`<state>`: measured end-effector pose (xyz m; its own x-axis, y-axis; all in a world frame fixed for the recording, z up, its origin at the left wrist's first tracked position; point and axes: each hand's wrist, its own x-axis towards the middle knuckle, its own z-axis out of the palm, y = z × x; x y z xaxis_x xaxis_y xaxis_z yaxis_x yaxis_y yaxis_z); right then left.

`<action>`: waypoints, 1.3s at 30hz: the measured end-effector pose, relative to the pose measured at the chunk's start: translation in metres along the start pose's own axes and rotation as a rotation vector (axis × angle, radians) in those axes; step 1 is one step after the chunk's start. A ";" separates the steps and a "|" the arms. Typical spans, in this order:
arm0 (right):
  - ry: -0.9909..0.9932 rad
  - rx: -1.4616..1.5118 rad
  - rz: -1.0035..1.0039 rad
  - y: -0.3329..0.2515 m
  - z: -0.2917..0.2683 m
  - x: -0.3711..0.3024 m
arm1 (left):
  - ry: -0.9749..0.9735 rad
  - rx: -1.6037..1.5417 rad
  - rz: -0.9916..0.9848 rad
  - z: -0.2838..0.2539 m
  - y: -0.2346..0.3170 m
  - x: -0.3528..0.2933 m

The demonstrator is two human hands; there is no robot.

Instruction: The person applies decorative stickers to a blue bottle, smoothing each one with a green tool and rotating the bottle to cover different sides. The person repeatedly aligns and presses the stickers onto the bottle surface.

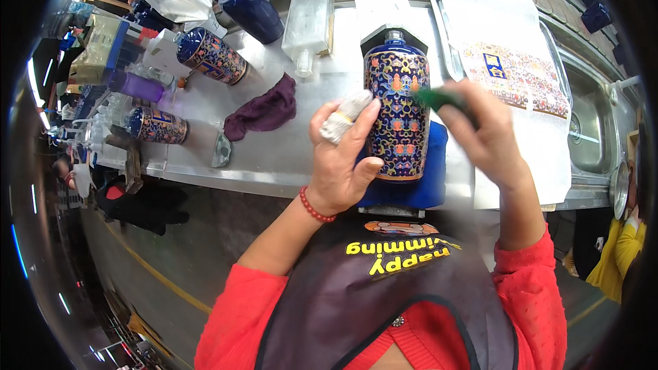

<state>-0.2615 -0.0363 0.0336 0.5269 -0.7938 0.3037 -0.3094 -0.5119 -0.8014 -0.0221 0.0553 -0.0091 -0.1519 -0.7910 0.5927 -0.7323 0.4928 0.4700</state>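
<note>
In front of me a dark blue bottle [397,113] with a colourful floral decoration lies with its neck pointing away, resting over a blue cloth or pad [440,171]. My left hand [345,157] steadies its left side, index finger and thumb against it. A white knitted wrap [345,118] with a yellowish band sits among that hand's fingers; whether it covers a finger or is held is unclear. My right hand [488,130] is closed around a green scraper-like tool [445,101], blurred by motion, whose tip meets the bottle's upper right side.
Left lie a purple cloth [264,108], two decorated bottles [212,56] and a plain blue bottle [252,12]. A clear rectangular container [307,24] stands behind. Printed decal sheets [510,75] cover a tray at right, beside a metal sink [588,127]. Another person's yellow sleeve [620,260] shows far right.
</note>
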 end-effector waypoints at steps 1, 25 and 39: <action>0.141 -0.143 -0.163 0.011 0.003 -0.002 | -0.039 0.017 -0.012 0.002 -0.001 0.004; 0.091 -0.466 -0.259 0.021 0.042 -0.025 | -0.225 0.369 0.218 -0.012 -0.006 0.031; 0.132 -0.425 -0.292 0.013 0.042 -0.025 | -0.193 0.310 0.206 -0.016 -0.008 0.025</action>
<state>-0.2454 -0.0095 -0.0063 0.5437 -0.6191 0.5667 -0.4727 -0.7838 -0.4028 -0.0092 0.0373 0.0126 -0.4157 -0.7554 0.5065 -0.8343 0.5385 0.1185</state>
